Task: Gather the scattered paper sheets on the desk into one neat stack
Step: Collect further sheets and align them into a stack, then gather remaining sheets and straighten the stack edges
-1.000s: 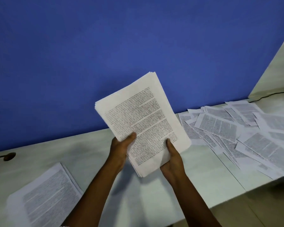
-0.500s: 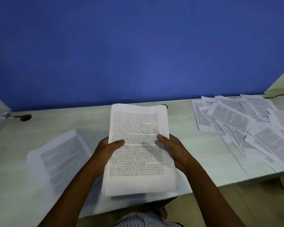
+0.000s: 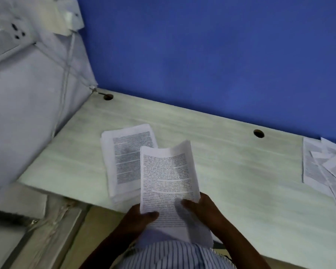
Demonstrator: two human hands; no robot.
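L hand (image 3: 142,216) & R hand (image 3: 200,208) pinch the bundle (image 3: 167,175) at its near end, thumbs on top, over the desk (image 3: 231,171) front edge, partly above the stack (image 3: 124,158). Risk: the far end bends, so sheets can slip out & scatter.

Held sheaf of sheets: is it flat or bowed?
Bowed. The held sheaf arches along its far edge, with shading across the page; the left hand and right hand grip its near end.

A socket panel (image 3: 8,35) sits beside the blue wall (image 3: 211,55).
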